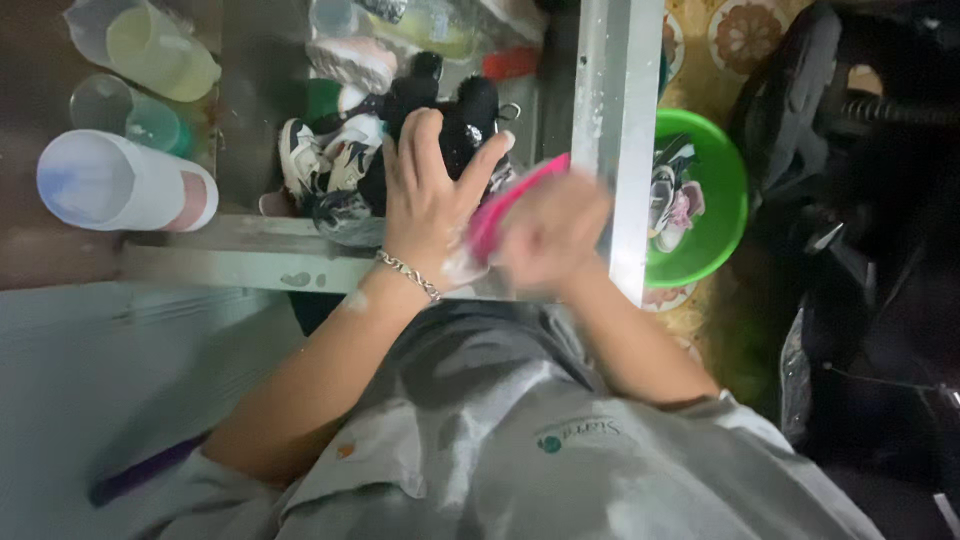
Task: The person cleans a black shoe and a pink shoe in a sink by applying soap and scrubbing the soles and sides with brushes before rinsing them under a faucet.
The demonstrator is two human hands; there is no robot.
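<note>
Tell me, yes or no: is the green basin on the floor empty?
No. The green basin holds a pair of shoes, lying to the right of the metal sink edge.

From my feed I see a steel sink (598,130) filling the top centre of the frame, sneakers (325,170) piled inside it. On the dark counter (30,250) at upper left lie three plastic jugs (125,185). At right, a green basin (712,190) holding more shoes sits on the patterned floor (705,70).
</note>
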